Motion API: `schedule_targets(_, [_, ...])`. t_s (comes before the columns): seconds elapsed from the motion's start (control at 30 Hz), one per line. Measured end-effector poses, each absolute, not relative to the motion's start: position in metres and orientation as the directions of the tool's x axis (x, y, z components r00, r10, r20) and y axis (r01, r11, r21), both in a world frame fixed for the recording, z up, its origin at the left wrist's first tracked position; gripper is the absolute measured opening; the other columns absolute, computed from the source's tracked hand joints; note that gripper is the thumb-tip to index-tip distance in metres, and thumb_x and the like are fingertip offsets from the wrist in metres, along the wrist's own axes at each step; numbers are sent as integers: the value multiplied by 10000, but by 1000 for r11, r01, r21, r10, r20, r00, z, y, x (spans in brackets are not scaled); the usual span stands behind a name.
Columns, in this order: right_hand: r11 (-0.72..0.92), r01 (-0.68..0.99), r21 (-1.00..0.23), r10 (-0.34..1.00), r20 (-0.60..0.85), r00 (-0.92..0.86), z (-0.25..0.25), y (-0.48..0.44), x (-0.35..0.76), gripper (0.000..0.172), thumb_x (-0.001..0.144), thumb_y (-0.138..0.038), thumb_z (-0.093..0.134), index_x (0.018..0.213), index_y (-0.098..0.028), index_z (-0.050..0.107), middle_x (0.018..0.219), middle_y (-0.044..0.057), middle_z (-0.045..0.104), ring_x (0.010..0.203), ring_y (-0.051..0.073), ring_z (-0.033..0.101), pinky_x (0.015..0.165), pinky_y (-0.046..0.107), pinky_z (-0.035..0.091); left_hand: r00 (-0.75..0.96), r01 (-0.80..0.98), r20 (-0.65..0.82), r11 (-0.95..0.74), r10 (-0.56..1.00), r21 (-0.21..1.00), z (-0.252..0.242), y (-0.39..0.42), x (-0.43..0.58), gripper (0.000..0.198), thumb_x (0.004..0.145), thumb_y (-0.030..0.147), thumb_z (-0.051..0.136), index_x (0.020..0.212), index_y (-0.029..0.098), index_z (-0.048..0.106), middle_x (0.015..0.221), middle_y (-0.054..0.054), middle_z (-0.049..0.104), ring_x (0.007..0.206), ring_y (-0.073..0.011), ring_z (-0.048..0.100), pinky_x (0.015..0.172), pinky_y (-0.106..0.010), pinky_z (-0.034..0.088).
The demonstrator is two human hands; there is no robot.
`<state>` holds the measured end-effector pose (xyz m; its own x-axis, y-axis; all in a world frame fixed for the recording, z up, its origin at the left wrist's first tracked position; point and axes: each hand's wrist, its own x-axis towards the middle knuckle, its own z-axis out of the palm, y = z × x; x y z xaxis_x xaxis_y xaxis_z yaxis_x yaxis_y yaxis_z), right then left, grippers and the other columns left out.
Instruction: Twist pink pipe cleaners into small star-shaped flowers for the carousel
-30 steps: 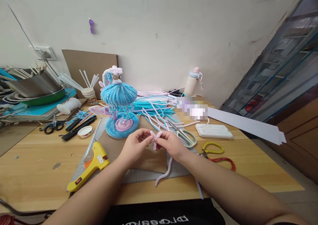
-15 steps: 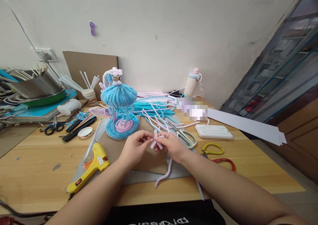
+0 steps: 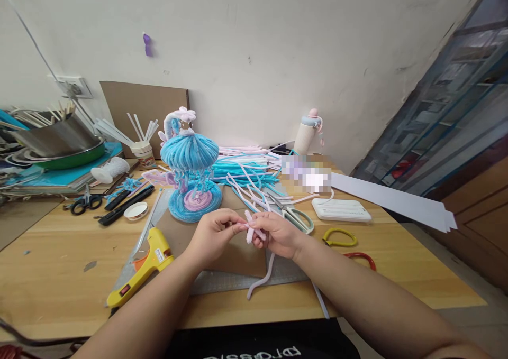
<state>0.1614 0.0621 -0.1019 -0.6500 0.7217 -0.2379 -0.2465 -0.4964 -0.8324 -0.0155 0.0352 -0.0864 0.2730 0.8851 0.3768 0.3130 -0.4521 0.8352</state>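
Both hands meet over the near half of the table [image 3: 59, 274], a small pale-pink pipe-cleaner piece [image 3: 250, 236] with several short fuzzy arms raised between them above a sheet of brown cardboard [image 3: 240, 258]. The right hand [image 3: 281, 235] has its thumb and fingers clamped on the piece from its 3 o'clock side; the left hand [image 3: 214, 237], at 9 o'clock, pinches it between thumb and fingertip. Counting from that piece, a blue jellyfish model [image 3: 189, 153] on a coiled blue-and-pink base stands at 11 o'clock, and a heap of blue and pink pipe cleaners [image 3: 248, 171] lies at 12. A cream bottle [image 3: 305, 136] stands at 1 o'clock by the wall. Toward 3 o'clock are pale-green-handled scissors [image 3: 286, 209], a white rectangular device [image 3: 342, 209] and cutters [image 3: 342, 244] with one yellow and one red handle, partly hidden by the right forearm. A loose lilac strip [image 3: 262, 283] curls at 6 o'clock, and a yellow glue gun [image 3: 159, 250] lies between 8 and 9
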Motion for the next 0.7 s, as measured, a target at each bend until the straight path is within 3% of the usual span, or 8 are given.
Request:
schedule_targets(0.47, [-493, -189, -849, 639, -206, -741, -98, 64, 166, 167, 673, -237, 708, 673, -109, 601, 512, 5, 601, 418, 56, 510, 423, 151, 402, 327, 175, 259, -328, 909, 928, -84, 35, -18, 161, 728, 298, 694, 709, 138, 687, 724, -67, 671, 699, -178, 607, 656, -282, 452])
schedule_targets(0.7, [-393, -324, -861, 744, -90, -663, -101, 60, 159, 221, 788, -349, 637, 909, -166, 615, 826, 21, 642, 652, 114, 618, 604, 258, 506, 41, 138, 301, -303, 953, 943, -95, 41, -18, 157, 720, 303, 699, 755, 154, 661, 760, -37, 656, 717, -152, 585, 650, -253, 436])
